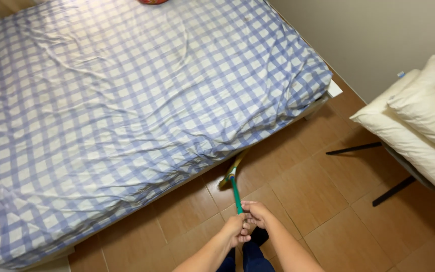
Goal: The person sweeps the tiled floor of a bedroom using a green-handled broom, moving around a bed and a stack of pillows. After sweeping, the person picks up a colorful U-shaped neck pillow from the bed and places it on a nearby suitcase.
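Observation:
Both my hands grip the end of a green broom handle (235, 194) low in the middle of the view. My left hand (236, 227) wraps it from the left and my right hand (257, 214) from the right, fingers touching. The handle runs up and away to a yellowish broom head (233, 166) that reaches under the edge of the bed (127, 95). Most of the broom head is hidden beneath the blue-and-white checked sheet.
The bed fills the left and centre, its white frame corner (334, 89) at the right end. A chair with dark legs (393, 190) holds cream pillows (419, 126) at the right. Brown floor tiles (318, 191) lie between them. A red object (152, 1) sits at the bed's far edge.

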